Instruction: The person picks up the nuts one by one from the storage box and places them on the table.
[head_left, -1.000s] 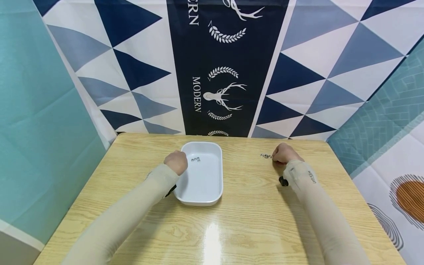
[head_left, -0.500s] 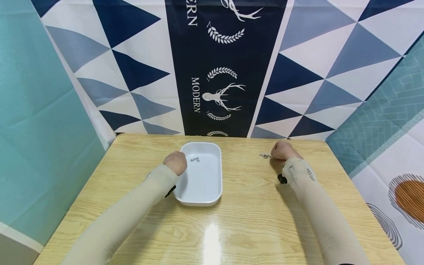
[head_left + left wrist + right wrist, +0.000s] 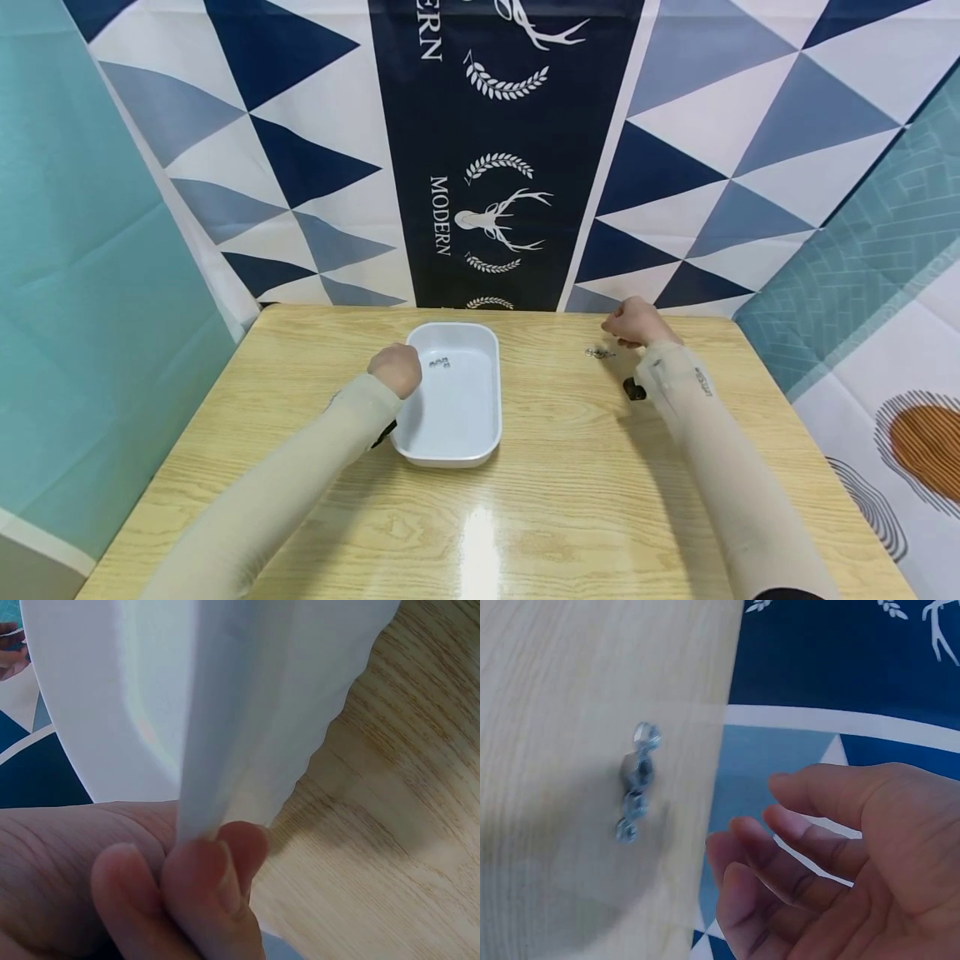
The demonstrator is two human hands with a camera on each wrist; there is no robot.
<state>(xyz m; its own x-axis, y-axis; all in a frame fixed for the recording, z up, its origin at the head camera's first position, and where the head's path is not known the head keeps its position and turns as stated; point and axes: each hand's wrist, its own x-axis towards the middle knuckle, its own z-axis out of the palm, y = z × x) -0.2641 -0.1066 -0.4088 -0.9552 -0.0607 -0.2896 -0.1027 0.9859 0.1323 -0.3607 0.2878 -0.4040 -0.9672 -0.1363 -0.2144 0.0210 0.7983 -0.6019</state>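
Note:
My left hand (image 3: 396,369) pinches the left rim of a white rectangular tray (image 3: 457,429). Close up in the left wrist view, thumb and fingers clasp the tray's wall. Inside the tray, toward its back, lie several small silver pieces (image 3: 439,362). To the right on the table sits a short row of shiny, nut-like silver metal pieces (image 3: 598,353). Just above and beyond that row hovers my right hand (image 3: 636,322). In the right wrist view, its loosely bent fingers (image 3: 757,844) and thumb stand apart with nothing visible between them, beside the metal pieces (image 3: 637,804).
The wooden table (image 3: 555,492) ends at a back edge close behind the right hand. A patterned cloth (image 3: 495,125) hangs behind it, and a teal cloth (image 3: 112,275) on the left. Between tray and metal row lies bare wood.
My right hand has lifted from beside the metal pieces and moved slightly back and left, its fingers loosening. The left hand and tray hold their place.

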